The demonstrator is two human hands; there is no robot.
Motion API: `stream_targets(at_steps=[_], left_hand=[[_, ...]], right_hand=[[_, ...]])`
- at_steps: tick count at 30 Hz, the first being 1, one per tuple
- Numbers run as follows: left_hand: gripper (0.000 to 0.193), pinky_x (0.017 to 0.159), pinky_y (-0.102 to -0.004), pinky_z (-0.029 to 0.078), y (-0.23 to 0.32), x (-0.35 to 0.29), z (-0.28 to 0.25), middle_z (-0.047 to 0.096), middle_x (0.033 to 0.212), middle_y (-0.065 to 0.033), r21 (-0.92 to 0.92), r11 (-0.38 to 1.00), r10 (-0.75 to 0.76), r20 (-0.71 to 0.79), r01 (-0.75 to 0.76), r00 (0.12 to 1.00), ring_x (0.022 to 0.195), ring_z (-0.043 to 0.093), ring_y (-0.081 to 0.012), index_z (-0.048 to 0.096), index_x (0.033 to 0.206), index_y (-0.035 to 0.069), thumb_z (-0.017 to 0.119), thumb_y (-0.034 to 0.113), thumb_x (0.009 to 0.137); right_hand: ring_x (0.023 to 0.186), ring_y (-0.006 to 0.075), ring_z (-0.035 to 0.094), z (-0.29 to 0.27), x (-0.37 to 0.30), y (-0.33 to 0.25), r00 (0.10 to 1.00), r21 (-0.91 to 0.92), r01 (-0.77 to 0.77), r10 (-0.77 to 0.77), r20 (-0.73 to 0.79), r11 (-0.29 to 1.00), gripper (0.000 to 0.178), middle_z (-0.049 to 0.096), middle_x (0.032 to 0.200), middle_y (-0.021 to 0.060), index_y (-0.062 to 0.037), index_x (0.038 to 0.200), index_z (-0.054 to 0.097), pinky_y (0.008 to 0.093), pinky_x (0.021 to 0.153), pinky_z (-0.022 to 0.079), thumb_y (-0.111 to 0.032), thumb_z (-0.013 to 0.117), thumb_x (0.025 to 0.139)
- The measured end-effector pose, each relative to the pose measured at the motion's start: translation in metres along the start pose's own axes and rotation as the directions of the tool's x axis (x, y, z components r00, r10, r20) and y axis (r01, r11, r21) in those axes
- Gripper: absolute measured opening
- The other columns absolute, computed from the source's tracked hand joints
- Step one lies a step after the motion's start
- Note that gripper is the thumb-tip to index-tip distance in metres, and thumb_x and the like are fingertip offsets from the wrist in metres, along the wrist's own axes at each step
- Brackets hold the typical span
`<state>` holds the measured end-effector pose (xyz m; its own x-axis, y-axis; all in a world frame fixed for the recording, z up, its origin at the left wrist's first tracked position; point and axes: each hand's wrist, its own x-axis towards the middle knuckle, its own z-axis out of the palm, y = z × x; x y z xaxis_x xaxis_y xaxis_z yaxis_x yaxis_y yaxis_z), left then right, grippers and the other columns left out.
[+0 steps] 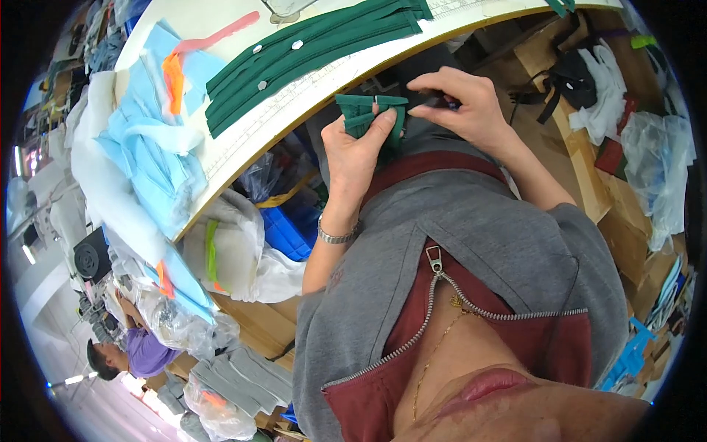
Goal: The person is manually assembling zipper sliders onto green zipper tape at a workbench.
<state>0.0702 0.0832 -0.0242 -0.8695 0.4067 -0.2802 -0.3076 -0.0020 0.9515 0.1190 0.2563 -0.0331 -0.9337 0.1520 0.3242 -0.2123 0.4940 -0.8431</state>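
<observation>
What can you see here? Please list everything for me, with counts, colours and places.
table: one, white, top left
green strips: several, overlapping, on the table
small pieces: three, whitish, on the strips
fabric: pile, pale blue, table's left
orange strip: one, on the pile
pink strip: one, above the pile
bin: one, blue, below the table
plastic bag: one, clear, far right
co-worker: one, purple top, lower left
green piece: one, in left hand
dark object: one, kind unclear, in right hand
hands: two, bare, upper centre
</observation>
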Motion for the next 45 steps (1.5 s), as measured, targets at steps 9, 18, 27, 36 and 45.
stream_targets(at_steps=[9,18,27,36,45], left_hand=[[0.016,0.056,-0.0207,0.043,-0.004,-0.003,-0.009,0.059,0.065,-0.0009,0.277,0.957,0.055,0.123,-0.087,0.991,0.062,0.051,-0.0046,0.063,0.083,-0.004,0.064,0.012,0.079],[0.015,0.038,-0.0180,0.027,-0.007,0.000,-0.016,0.055,0.061,-0.0010,-0.180,0.971,-0.145,0.082,0.158,0.986,0.042,0.038,-0.0044,0.059,0.085,-0.002,0.067,0.008,0.077],[0.016,0.038,-0.0169,0.026,-0.002,0.000,-0.020,0.055,0.064,-0.0018,-0.253,0.967,-0.036,-0.015,0.031,0.999,0.042,0.038,-0.0034,0.061,0.087,-0.002,0.067,0.006,0.076],[0.014,0.036,-0.0179,0.025,0.017,0.001,-0.021,0.051,0.061,0.0000,-0.245,0.955,0.135,-0.134,-0.165,0.982,0.039,0.036,-0.0041,0.056,0.089,0.003,0.064,0.002,0.077],[0.005,0.038,-0.0200,0.022,0.062,0.002,-0.105,0.046,0.056,0.0006,-0.119,0.870,0.389,-0.433,-0.479,0.813,0.038,0.031,-0.0050,0.053,0.087,0.006,0.058,0.005,0.084]], right_hand=[[0.056,0.0124,0.053,0.003,0.007,0.002,0.944,-0.171,0.303,-0.272,0.186,0.937,0.013,0.054,0.072,0.0025,-0.0013,0.079,0.058,0.0221,0.048,0.041,0.000,0.063,0.067],[0.065,0.0047,0.049,-0.018,0.008,0.025,0.952,0.213,-0.307,0.299,0.073,0.927,0.019,0.054,0.068,-0.0016,-0.0013,0.082,0.061,0.0195,0.061,0.039,-0.020,0.059,0.084],[0.075,0.0102,0.055,-0.013,0.003,0.032,0.921,-0.185,-0.257,0.299,0.250,0.948,0.021,0.063,0.085,0.0021,-0.0030,0.096,0.063,0.0214,0.066,0.042,-0.012,0.062,0.077],[0.061,0.0068,0.052,-0.005,0.010,0.010,0.718,0.229,-0.423,0.171,0.675,0.877,0.022,0.056,0.061,0.0010,0.0014,0.076,0.064,0.0225,0.056,0.039,-0.020,0.067,0.074],[0.055,0.0061,0.051,-0.055,0.016,0.023,0.656,0.187,-0.495,0.224,0.721,0.848,0.022,0.053,0.057,0.0007,0.0002,0.068,0.060,0.0209,0.051,0.039,-0.018,0.071,0.067]])
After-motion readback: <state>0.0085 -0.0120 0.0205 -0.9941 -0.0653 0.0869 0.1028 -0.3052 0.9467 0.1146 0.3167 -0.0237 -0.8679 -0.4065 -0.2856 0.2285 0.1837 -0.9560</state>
